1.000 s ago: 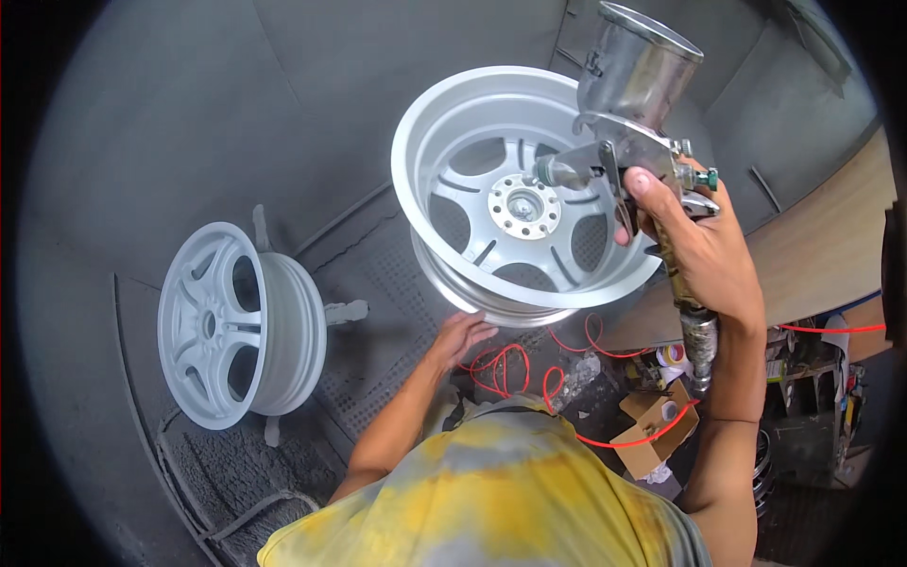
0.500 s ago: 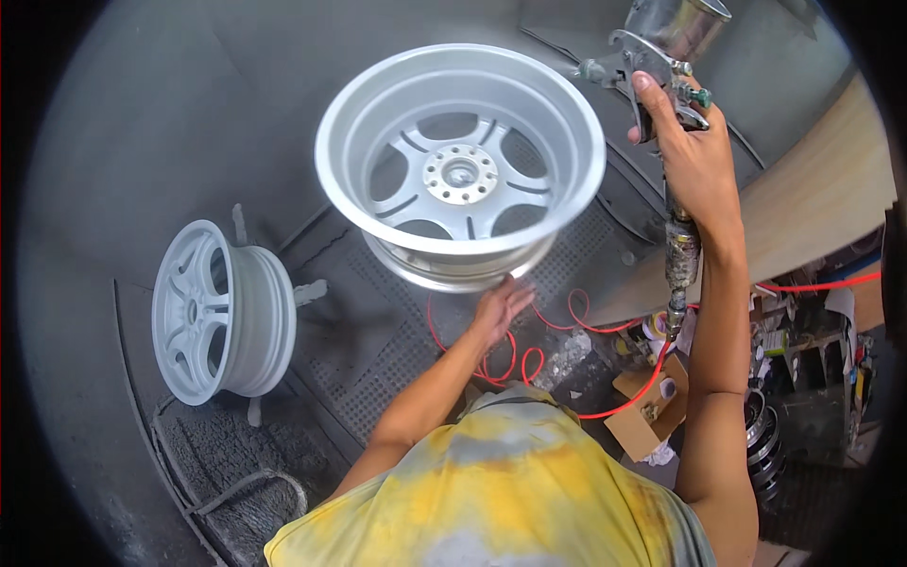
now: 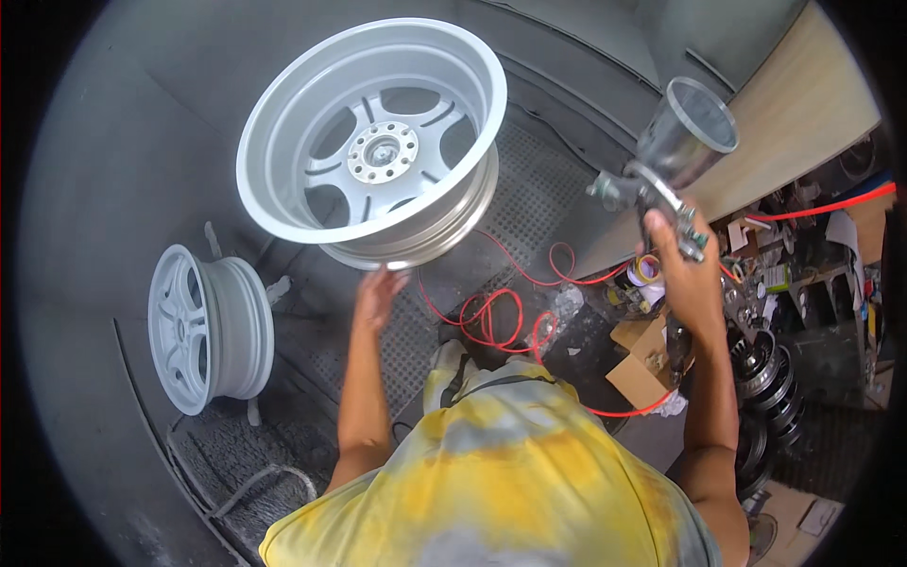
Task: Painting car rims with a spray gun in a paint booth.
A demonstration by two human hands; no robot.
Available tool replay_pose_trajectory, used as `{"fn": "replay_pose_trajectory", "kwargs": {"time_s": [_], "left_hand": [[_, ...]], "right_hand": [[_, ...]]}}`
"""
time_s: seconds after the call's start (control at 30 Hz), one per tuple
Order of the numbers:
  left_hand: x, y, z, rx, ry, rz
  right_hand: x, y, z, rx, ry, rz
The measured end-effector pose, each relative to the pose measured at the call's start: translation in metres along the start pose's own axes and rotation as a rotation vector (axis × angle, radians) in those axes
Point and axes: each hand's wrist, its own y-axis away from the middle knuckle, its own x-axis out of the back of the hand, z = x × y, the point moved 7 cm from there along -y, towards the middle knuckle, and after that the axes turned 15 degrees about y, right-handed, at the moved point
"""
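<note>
My right hand (image 3: 692, 279) is wrapped round the grip of a spray gun (image 3: 650, 189) at the right. The gun's metal cup (image 3: 688, 132) points up, and its nozzle faces left towards a silver car wheel rim (image 3: 255, 161). That rim is raised and tilted, with its deep hollow side and bolt-hole hub facing me; whatever supports it is hidden. My left hand (image 3: 380, 295) is just under the rim's near lower edge, fingers stretched out and slightly blurred. The fingertips meet the edge in the picture, but I cannot tell if they touch it.
A second silver wheel rim (image 3: 241, 326) stands at the left on a paint-crusted stand (image 3: 279, 289). Red air hose (image 3: 496, 317) loops across the perforated floor mat. An open cardboard box (image 3: 638, 378), a wooden panel (image 3: 803, 104) and cluttered shelves (image 3: 822, 302) lie to the right.
The raised rim appears further left and more tilted as the view has shifted. My right hand has lowered the spray gun towards me. The left hand stays by the rim's lower edge.
</note>
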Motion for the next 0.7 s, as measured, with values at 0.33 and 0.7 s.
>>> {"fn": "replay_pose_trajectory", "kwargs": {"time_s": [0.33, 0.7], "left_hand": [[0.101, -0.075, 0.289, -0.263, -0.253, 0.495], [-0.044, -0.061, 0.386, 0.084, -0.822, 0.456]], "right_hand": [[-0.087, 0.052, 0.043, -0.089, -0.065, -0.295], [-0.090, 0.065, 0.034, 0.079, -0.029, -0.125]]}}
